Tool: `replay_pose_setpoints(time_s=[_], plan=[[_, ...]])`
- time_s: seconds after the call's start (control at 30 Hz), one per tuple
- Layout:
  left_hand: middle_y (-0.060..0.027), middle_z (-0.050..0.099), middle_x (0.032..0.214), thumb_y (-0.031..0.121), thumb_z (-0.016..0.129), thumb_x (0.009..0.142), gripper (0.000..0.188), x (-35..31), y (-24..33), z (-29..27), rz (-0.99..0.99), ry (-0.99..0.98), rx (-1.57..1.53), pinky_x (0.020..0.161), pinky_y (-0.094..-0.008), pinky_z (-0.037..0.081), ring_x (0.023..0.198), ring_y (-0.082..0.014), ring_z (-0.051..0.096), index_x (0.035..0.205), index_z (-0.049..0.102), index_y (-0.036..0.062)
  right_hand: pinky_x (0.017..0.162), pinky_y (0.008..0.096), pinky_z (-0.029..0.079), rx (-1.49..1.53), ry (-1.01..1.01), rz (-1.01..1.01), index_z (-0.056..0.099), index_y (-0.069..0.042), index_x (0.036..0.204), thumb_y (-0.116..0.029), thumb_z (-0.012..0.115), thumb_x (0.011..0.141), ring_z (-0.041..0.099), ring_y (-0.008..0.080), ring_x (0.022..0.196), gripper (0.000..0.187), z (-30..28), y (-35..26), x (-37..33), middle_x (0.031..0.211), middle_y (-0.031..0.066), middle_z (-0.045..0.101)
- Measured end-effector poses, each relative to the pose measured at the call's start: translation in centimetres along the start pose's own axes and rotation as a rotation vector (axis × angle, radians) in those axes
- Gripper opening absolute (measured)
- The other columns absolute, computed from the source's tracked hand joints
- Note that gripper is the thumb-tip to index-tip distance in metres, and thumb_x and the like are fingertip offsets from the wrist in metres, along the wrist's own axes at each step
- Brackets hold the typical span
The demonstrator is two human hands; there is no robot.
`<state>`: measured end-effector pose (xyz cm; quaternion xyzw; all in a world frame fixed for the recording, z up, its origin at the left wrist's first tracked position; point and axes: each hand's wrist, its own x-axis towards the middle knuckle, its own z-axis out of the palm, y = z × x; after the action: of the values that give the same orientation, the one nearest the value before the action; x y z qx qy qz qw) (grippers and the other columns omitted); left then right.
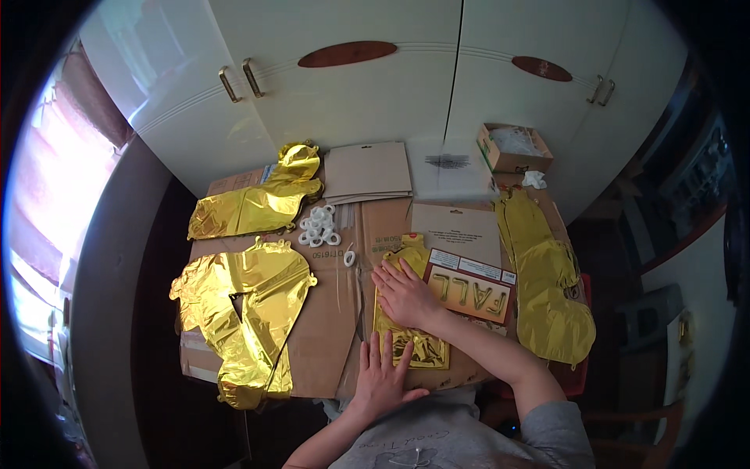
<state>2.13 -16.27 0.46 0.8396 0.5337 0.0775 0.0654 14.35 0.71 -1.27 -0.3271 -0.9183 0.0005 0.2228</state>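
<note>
A flat gold foil balloon [430,356] lies on the cardboard in front of me. My right hand [406,295] rests palm down on its upper part, fingers spread. My left hand [383,379] lies at its lower left edge with fingers apart, the tips touching the foil. Right of the balloon is a printed card [469,288] picturing gold letter balloons, overlapping a grey-brown card sheet [461,230]. Left of my hands are a single white ring-shaped roll [349,258] and a thin pale straw-like strip [338,289].
Other gold foil balloons lie at the near left [242,313], far left [246,211] and right [539,273]. White ring-shaped rolls [319,227] are heaped near stacked card sheets [367,170]. A small open box [516,147] stands at the back right, before white cabinets [351,94].
</note>
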Motion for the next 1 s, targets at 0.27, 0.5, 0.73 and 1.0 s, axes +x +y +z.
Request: replay_pose_setpoints(time_s=[0.27,0.5,0.73,1.0], plan=[[-0.0358,0.036,0.14,0.082,0.05,0.076,0.099,0.1,0.1,-0.5,-0.012,-0.131,0.02,0.111,-0.0663,0.019,0.137,-0.0581,0.024,0.144,0.044,0.0101,0.104,0.0402,0.039,0.278,-0.202,-0.307,0.068,-0.007,0.109,-0.024,0.063,0.082,0.059,0.0206,0.114,0.032,-4.8,-2.6,-2.9,0.112,0.0031,0.068],[-0.0365,0.037,0.14,0.082,0.049,0.076,0.098,0.1,0.1,-0.5,-0.003,-0.09,0.004,0.111,-0.0666,0.017,0.137,-0.0585,0.023,0.143,0.045,0.01,0.097,0.0374,0.041,0.195,0.014,-0.281,0.07,-0.007,0.106,-0.026,0.064,0.079,0.058,0.0186,0.11,0.033,-3.6,-3.1,-3.5,0.104,0.0026,0.069],[-0.0356,0.035,0.142,0.082,0.049,0.077,0.097,0.3,0.1,-1.0,-0.012,-0.118,0.006,0.11,-0.0669,0.019,0.137,-0.0576,0.024,0.143,0.046,0.0101,0.093,0.0338,0.039,-0.101,-0.021,-0.249,0.07,-0.007,0.103,-0.029,0.066,0.074,0.057,0.0172,0.111,0.036,-2.9,-3.9,-2.2,0.102,0.0017,0.068],[-0.0321,0.037,0.144,0.082,0.049,0.076,0.1,0.5,0.2,-1.2,-0.028,-0.083,0.006,0.111,-0.0646,0.02,0.139,-0.0538,0.025,0.147,0.043,0.0116,0.087,0.0341,0.041,-0.303,0.041,-0.279,0.071,-0.002,0.096,-0.029,0.064,0.074,0.058,0.0213,0.11,0.036,-1.0,-2.5,-0.4,0.098,0.0053,0.068]])
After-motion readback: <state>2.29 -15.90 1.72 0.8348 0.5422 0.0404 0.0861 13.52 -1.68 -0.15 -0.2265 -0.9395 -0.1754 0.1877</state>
